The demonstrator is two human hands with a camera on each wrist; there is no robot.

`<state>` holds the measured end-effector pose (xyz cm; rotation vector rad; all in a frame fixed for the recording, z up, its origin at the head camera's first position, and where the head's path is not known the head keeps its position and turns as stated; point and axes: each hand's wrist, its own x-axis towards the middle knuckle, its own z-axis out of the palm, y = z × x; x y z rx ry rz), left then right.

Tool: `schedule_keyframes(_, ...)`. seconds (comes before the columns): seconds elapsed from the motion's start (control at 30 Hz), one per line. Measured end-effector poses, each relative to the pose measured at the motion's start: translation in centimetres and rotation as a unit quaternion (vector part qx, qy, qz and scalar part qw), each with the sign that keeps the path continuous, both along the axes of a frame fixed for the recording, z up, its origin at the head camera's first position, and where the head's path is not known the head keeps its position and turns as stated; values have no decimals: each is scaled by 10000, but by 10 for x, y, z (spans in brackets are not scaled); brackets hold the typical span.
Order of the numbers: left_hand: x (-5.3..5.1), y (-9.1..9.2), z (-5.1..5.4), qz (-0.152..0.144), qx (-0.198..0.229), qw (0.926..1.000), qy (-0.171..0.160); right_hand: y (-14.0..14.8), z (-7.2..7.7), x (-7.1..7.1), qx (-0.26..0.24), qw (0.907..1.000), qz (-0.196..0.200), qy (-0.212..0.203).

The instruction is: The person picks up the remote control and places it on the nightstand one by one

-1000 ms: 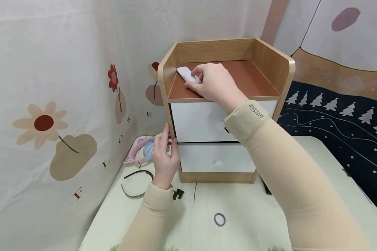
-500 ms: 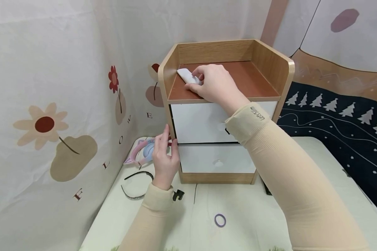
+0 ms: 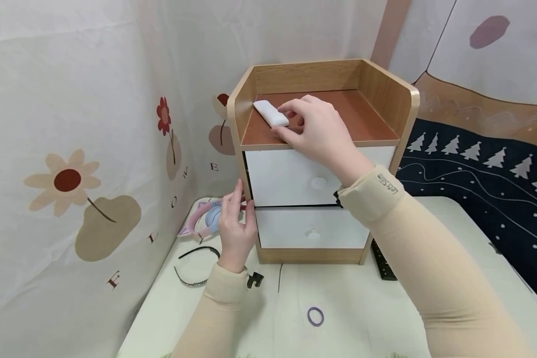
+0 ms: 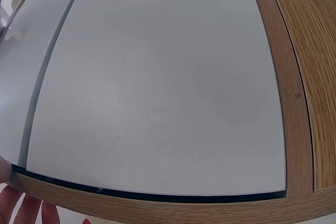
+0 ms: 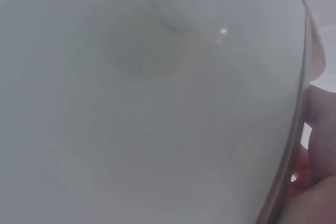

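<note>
A small white oblong thing with rounded ends (image 3: 268, 112) lies on the brown top shelf of a wooden cabinet (image 3: 311, 256), close to its left side wall; its kind is hard to tell. Just right of it hovers my right hand (image 3: 319, 130), fingers bent loosely and the thumb near the thing's front end, holding nothing. With straight fingers, my left hand (image 3: 237, 231) rests against the cabinet's left edge. The left wrist view shows a white drawer front (image 4: 157, 87) and fingertips at the wooden edge. In the right wrist view a blurred white drawer front (image 5: 157, 129) fills most of the frame.
Pink and blue headphones (image 3: 206, 217) and a black headband (image 3: 194, 283) lie left of the cabinet. A purple ring (image 3: 315, 316) is on the table in front. A black keyboard (image 3: 383, 263) shows partly at the right, behind my right arm.
My right hand has let go of the white oblong thing and drawn back slightly to the right. The thing stays on the shelf. My left hand has kept its place on the cabinet.
</note>
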<state>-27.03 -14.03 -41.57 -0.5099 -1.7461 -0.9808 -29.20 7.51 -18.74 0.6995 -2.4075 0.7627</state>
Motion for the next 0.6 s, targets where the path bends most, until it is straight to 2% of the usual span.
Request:
schedule_keyframes(0.27,1,-1,-1,-19,44,10000,-43,20,-19,19,-487,9951,517,692)
schedule_keyframes(0.43,1,-1,-2,-3,10,10000,-46,40,-36,30,-964,9844,843,1208)
schedule_keyframes(0.6,1,0,-1,56,1,10000,-72,62,-56,42,-1202,9727,1054,1682)
